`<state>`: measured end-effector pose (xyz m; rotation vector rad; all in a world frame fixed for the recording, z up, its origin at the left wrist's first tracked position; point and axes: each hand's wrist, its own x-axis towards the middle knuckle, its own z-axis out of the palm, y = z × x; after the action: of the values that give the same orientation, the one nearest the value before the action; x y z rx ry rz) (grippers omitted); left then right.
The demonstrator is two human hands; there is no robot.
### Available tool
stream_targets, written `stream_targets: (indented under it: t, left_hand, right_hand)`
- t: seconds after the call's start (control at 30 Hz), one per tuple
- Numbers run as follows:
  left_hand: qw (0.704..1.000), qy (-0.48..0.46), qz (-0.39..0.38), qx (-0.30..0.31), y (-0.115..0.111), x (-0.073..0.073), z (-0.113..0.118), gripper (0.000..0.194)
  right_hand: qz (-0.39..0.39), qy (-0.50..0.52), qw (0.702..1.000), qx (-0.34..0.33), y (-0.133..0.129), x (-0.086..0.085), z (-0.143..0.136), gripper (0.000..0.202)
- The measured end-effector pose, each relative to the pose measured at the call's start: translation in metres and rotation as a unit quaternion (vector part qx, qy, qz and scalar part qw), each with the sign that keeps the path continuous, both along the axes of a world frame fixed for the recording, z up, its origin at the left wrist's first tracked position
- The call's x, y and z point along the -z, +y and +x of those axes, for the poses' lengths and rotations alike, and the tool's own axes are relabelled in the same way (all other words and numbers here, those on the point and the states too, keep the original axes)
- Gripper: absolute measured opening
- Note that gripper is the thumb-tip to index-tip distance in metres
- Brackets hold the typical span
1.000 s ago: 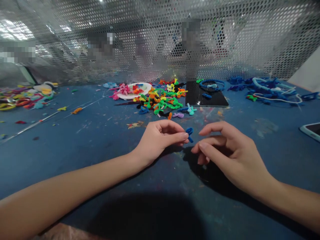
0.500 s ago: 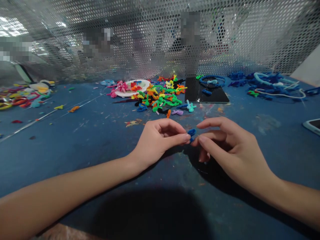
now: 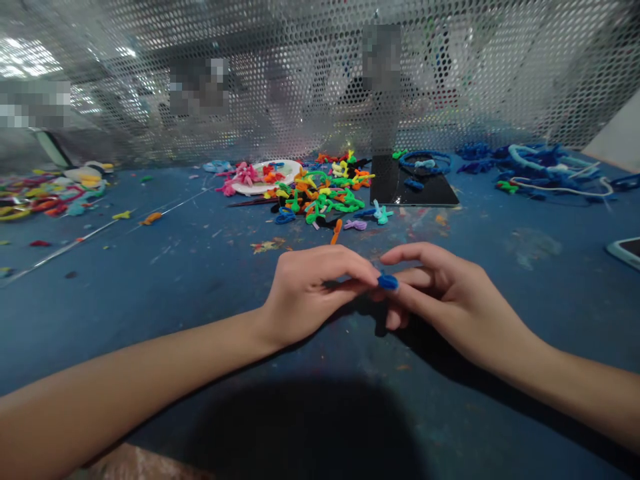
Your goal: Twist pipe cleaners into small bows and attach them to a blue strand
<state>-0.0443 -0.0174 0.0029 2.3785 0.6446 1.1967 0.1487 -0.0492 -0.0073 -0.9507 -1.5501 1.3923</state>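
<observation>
Table (image 3: 175, 287), blue, paint-marked: bounded at the back by a perforated mesh (image 3: 310, 107); near edge glimpsed at lower left. Between hands and coloured heap (image 3: 327, 193), a strip of tabletop is left; broader stretches are seen to either side.

Fuzzy blue piece (image 3: 388, 283): held between the hands, pinched by the fingers of the left hand (image 3: 307, 287), met by the thumb of the right hand (image 3: 460, 300), whose forefinger is set apart; whether the right fingers are clamped cannot be told.

White plate (image 3: 295, 171): partly covered by pink pieces (image 3: 244, 175).

Phone (image 3: 629, 255): cut off at right.

Figures (image 3: 383, 60) beyond the mesh: blurred.
</observation>
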Motion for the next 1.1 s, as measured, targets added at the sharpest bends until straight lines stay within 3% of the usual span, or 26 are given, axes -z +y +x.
stream_targets:
  t: [0.13, 0.27, 0.47, 0.63, 0.83, 0.97, 1.03, 1.1]
  left_hand:
    - [0.986, 0.065, 0.143, 0.049, 0.003, -0.002, -0.007, 0.016]
    - [0.964, 0.137, 0.222, 0.048, 0.001, -0.006, -0.012, 0.017]
    - [0.955, 0.154, 0.247, 0.045, 0.004, -0.004, -0.013, 0.019]
    - [0.96, 0.114, 0.239, 0.089, 0.009, 0.002, -0.012, 0.022]
    - [0.954, 0.141, 0.243, 0.1, 0.007, 0.001, -0.013, 0.014]
    - [0.947, 0.14, 0.273, 0.091, 0.008, 0.002, -0.013, 0.027]
    - [0.952, 0.139, 0.257, 0.088, 0.007, 0.0, -0.012, 0.028]
    - [0.958, 0.153, 0.229, 0.082, 0.005, -0.003, -0.012, 0.026]
  right_hand:
    - [-0.01, 0.001, 1.0, -0.021, 0.002, 0.001, 0.0, 0.01]
    - [0.029, -0.03, 0.999, -0.019, 0.001, 0.003, 0.002, 0.009]
    - [0.095, -0.093, 0.991, 0.001, -0.003, 0.003, 0.003, 0.013]
    - [0.075, -0.056, 0.995, 0.014, -0.002, 0.002, 0.002, 0.004]
    - [0.059, -0.073, 0.995, 0.019, 0.0, -0.003, -0.001, 0.008]
    - [0.157, -0.122, 0.974, 0.112, 0.003, -0.003, 0.004, 0.009]
    - [0.253, -0.159, 0.94, 0.162, 0.007, -0.001, 0.012, 0.008]
    - [0.371, -0.213, 0.891, 0.151, 0.012, 0.001, 0.021, 0.007]
